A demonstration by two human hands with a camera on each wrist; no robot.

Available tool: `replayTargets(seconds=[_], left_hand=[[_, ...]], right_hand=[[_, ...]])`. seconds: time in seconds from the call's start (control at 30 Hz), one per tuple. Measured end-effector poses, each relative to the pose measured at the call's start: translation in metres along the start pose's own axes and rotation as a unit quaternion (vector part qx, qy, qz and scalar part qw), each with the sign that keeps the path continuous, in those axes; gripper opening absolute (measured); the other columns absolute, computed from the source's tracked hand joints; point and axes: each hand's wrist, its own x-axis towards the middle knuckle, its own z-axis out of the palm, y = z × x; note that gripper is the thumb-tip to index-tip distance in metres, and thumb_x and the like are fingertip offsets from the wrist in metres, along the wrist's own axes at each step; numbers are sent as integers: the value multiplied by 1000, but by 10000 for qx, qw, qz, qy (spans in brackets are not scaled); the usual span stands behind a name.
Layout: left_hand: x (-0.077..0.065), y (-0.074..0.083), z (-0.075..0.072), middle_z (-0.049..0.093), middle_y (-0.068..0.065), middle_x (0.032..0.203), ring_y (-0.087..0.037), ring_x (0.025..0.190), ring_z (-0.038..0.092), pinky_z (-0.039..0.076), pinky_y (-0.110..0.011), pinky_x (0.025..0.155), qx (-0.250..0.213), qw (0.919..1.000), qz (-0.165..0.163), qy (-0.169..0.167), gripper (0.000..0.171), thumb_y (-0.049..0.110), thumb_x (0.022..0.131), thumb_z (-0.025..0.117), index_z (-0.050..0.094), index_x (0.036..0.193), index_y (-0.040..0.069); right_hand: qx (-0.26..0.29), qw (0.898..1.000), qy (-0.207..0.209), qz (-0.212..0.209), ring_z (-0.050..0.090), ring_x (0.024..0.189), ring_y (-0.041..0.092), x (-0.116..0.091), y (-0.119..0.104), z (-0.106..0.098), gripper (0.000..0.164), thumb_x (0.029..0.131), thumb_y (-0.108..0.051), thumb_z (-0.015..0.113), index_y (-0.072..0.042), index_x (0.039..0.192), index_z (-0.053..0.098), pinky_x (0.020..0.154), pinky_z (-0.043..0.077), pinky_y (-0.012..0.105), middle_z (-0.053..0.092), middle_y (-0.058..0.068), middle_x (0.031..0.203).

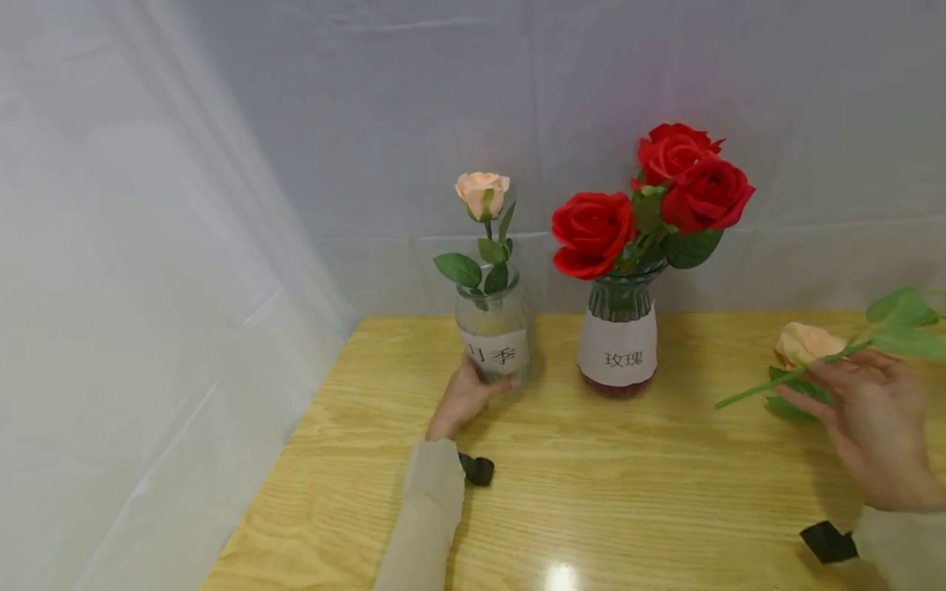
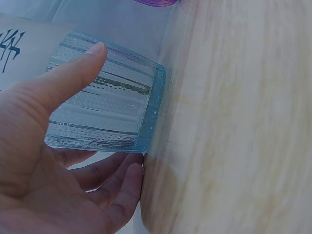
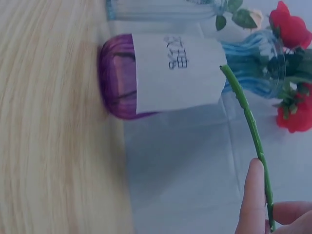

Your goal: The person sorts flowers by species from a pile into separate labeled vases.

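Observation:
My left hand [image 1: 467, 396] grips the lower part of a clear glass vase [image 1: 491, 312], its thumb [image 2: 80, 70] lying across the ribbed glass. The vase stands upright with a white paper label and one peach rose [image 1: 484, 195] in it. At the right, my right hand [image 1: 872, 410] pinches a green flower stem [image 1: 783, 382] between thumb and fingers. The stem's cut end points left, and leaves [image 1: 905, 316] spread at its other end; its bloom is out of view. The right wrist view shows the bare stem [image 3: 251, 122] in front of the second vase.
A labelled vase [image 1: 617, 349] with a purple base holds several red roses [image 1: 709, 193] right of the clear vase. Behind my right hand another peach rose [image 1: 809, 343] lies on the wooden table [image 1: 576, 484]. White sheeting [image 1: 369, 123] hangs behind the table.

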Motion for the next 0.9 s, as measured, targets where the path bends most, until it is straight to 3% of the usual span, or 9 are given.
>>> replayTargets(seconds=[0.2,0.3,0.5,0.67,0.9], left_hand=[[-1,0,0,39,-24,156,-39,144,35,24,-50,119,23,10000,12,-3,94,9,84,82,23,157,0],[-1,-1,0,39,-24,155,-39,144,36,25,-50,119,24,10000,22,2,95,8,84,82,23,157,0],[-1,-1,0,39,-24,155,-39,144,36,24,-50,119,42,10000,16,24,94,9,85,82,23,157,0],[0,-2,1,39,-26,155,-40,144,36,25,-51,119,38,10000,-2,51,94,9,85,82,23,157,-2],[1,-2,1,40,-24,154,-38,143,37,26,-49,118,18,9999,-104,75,94,10,84,83,24,156,-2]], right_hand=[[-423,9980,431,191,70,73,30,2,4,19,29,98,21,44,7,76,58,69,61,52,67,17,80],[-781,9940,730,218,68,73,26,4,6,28,20,98,17,50,4,83,48,67,61,50,61,12,89],[-5,9959,901,-35,68,70,34,5,16,41,19,97,20,47,3,90,43,66,60,55,61,16,91],[527,9940,962,56,62,66,37,7,21,52,19,99,18,46,1,94,38,64,57,61,59,18,88],[637,9905,1214,25,62,65,38,11,29,67,25,99,17,46,-4,100,32,62,58,61,52,16,85]])
